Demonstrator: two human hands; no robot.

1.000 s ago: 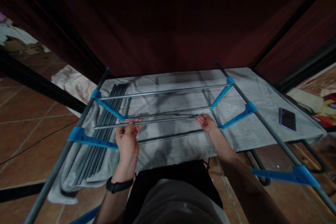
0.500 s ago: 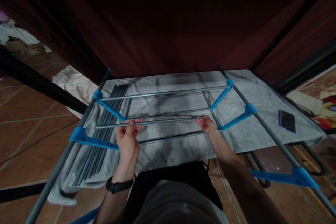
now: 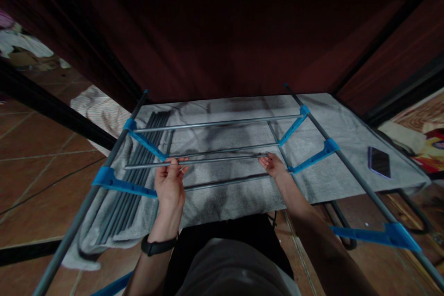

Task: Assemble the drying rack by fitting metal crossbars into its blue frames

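Observation:
A thin grey metal tube [image 3: 215, 160] lies across both my hands, above the inside of a rack frame. My left hand [image 3: 170, 180] is closed on it, thumb on top, with the tube's left end sticking out beyond. At the other end, my right hand [image 3: 272, 165] pinches the tip between its fingers. The frame has two long grey side poles [image 3: 81, 210] carrying blue plastic brackets [image 3: 126, 187], with crossbars [image 3: 222, 123] fixed between the brackets. Under the left side pole lie several loose grey tubes [image 3: 138, 180] in a row.
All this rests on a grey cloth [image 3: 222, 201] spread over a low table against a dark red panel [image 3: 225, 46]. A phone [image 3: 379, 162] lies on the cloth at right. Brown floor tiles [image 3: 45, 185] and a striped cloth [image 3: 102, 115] show at left.
Both hands hold the tube in nearly the same place. Only a very slight shift of the view is visible.

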